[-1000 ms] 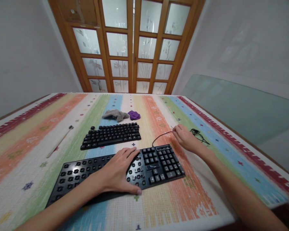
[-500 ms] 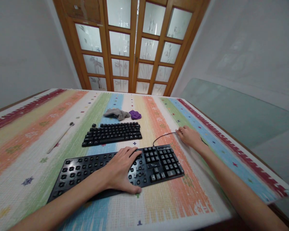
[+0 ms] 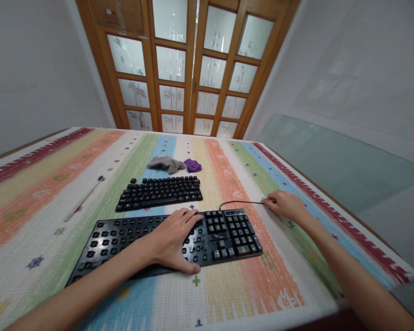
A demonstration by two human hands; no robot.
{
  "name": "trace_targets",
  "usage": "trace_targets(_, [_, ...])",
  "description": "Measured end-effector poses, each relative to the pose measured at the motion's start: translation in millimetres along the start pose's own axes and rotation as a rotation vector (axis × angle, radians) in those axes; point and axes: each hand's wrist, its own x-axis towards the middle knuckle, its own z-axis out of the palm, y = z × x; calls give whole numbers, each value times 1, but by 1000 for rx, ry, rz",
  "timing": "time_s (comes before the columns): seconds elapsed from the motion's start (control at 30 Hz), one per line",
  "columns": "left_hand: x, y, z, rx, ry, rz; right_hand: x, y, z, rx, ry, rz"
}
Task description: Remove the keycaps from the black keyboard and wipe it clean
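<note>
R grip [image 3: 284, 204] has shifted right & nearer vs. 1 s ago, pinching cable [image 3: 241, 201], which runs left to kybd's [image 3: 207, 243] far edge. Kybd's on surface [image 3: 234, 294], long axis approx. L–R, w/ L grip [image 3: 174, 241] spread across it; R grip's off its right end.

I could make out no words or numbers: the pale mark [image 3: 217, 236] on the black keyboard [image 3: 239, 232], just right of the left hand [image 3: 174, 240], was too small, as were those on the loose keys [image 3: 160, 192] beyond that hand.
</note>
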Motion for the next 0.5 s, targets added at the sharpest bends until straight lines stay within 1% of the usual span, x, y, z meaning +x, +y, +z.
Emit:
trace_targets(0.1, [1,1,0,-3,4,3,-4,7,1,41,-39,-17])
trace_targets(0.17, [1,2,0,-3,6,-7,-6,10,-2,77,-36,-32])
trace_targets(0.2, [1,2,0,-4,8,-13,-6,9,-5,110,0,-49])
trace_targets(0.27, [0,3,0,-7,15,-20,-7,3,-15,226,143,-103])
trace_targets(0.33, [0,3,1,-13,15,-25,-10,-12,-29,402,322,-136])
trace_targets(0.37, [-1,3,1,-15,14,-30,-11,-22,-37,506,364,-168])
trace_targets(0.4, [-1,3,1,-13,13,-38,-13,-35,-44,620,369,-210])
trace_targets(0.5, [-2,3,3,-2,15,-56,-20,-75,-63,883,284,-337])
